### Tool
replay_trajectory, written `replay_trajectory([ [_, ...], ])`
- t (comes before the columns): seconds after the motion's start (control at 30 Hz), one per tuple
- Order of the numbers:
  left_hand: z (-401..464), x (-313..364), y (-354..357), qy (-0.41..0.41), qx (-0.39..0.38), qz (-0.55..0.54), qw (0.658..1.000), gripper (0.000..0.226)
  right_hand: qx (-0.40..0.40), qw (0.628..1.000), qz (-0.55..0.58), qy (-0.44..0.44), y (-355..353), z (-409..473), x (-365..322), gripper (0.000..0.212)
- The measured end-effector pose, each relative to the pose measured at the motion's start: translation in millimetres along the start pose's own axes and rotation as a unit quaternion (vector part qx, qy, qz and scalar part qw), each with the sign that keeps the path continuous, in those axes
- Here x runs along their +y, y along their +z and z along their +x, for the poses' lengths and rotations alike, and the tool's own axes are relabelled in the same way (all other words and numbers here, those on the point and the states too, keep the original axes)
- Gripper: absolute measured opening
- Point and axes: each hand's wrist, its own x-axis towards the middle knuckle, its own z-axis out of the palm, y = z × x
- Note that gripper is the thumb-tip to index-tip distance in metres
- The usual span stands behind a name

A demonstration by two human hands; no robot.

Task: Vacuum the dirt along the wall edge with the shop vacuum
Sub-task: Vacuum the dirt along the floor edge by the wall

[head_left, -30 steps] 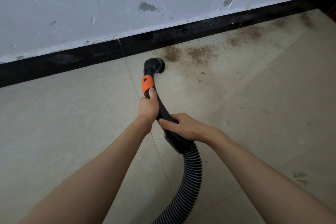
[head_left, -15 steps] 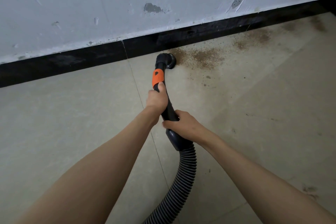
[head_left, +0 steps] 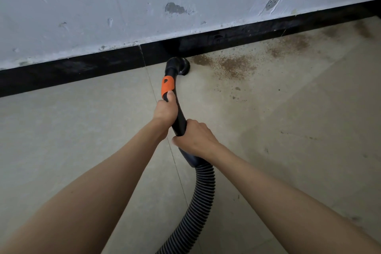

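Both hands wrap the smooth black wand [head_left: 179,118], left hand [head_left: 166,110] just under its orange band [head_left: 167,86], right hand [head_left: 194,140] lower. The round nozzle [head_left: 179,65] sits against the glossy black baseboard [head_left: 82,69], beside gritty brown dirt [head_left: 233,66]. The ribbed hose [head_left: 198,202] runs out of view below.

The nozzle [head_left: 179,65] sits on the floor [head_left: 61,130] against the baseboard [head_left: 82,68], dirt [head_left: 233,66] just to its right (trailing along the wall [head_left: 103,6]); the hose [head_left: 198,202] runs back behind it.
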Motion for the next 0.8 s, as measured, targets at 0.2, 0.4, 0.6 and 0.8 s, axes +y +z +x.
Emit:
replay_trajectory([
  [0.2,10,3,-8,0.001,0.047,0.009,0.999,0.054,-0.005,1.000,-0.017,-0.009,2,13,-12,0.025],
  [0.4,12,7,8,-0.007,-0.004,0.023,1.000,0.053,0.032,0.999,-0.030,-0.005,-2,17,12,0.024],
  [0.6,15,22,25,0.005,-0.058,0.053,0.997,0.046,0.058,0.998,-0.026,0.021,-12,24,26,0.024],
  [0.8,19,30,31,0.018,-0.089,0.076,0.993,0.045,0.076,0.997,-0.011,0.031,-14,31,30,0.026],
])
